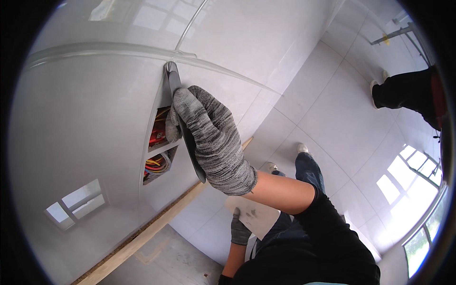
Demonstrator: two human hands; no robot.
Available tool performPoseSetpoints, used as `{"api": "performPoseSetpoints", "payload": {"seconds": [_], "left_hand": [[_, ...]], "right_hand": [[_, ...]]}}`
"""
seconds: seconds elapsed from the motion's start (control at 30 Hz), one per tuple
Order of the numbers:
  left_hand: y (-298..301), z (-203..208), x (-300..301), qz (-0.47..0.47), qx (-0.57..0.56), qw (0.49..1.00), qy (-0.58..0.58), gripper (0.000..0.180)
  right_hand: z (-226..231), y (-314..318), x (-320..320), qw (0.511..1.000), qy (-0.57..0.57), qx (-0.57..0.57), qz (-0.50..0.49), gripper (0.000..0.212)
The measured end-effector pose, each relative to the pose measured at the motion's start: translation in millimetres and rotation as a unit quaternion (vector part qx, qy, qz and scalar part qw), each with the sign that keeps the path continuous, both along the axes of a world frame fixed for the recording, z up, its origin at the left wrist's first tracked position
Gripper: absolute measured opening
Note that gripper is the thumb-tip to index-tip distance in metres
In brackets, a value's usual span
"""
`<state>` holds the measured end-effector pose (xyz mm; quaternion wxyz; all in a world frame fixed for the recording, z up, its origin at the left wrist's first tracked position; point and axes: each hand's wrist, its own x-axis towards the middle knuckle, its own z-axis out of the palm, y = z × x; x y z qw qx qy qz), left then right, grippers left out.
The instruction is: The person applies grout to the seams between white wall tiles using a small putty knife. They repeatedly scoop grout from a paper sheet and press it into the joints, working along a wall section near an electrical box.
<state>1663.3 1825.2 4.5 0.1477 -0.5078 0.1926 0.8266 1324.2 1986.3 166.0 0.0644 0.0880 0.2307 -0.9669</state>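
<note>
A scraper [190,148] is grasped by the right hand [206,126], its tip just nearer than the wall [85,137]'s raised seams [109,48]; a plate [259,221] is held by the left hand [241,232], near. The seams seem filled, with flattening apparently left.

Glove [213,135] streaked grey-black; tool [174,80] grey; wires [154,164] red, yellow.

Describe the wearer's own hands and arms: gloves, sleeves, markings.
Right hand: black-and-grey streaked knit glove, past the wrist; black right sleeve, bunched, bare forearm between. Left hand: similar dark grey glove; black left sleeve barely visible. No clear markings.
</note>
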Motion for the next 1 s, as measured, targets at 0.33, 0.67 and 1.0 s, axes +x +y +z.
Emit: {"api": "performPoseSetpoints", "payload": {"seconds": [0.33, 0.67, 1.0], "left_hand": [[5, 6, -10, -0.013, -0.02, 1.0, 0.014, 0.047], [-1, -2, -10, -0.008, 0.018, 1.0, 0.009, 0.053], [-4, 1, -13, -0.022, -0.012, 1.0, 0.016, 0.055]], "right_hand": [[3, 7, -2, 1.0, -0.01, -0.005, 0.013, 0.034], [7, 13, -2, 0.999, -0.041, 0.014, 0.028, 0.031], [10, 14, 3, 0.998, -0.048, 0.025, 0.02, 0.026]]}}
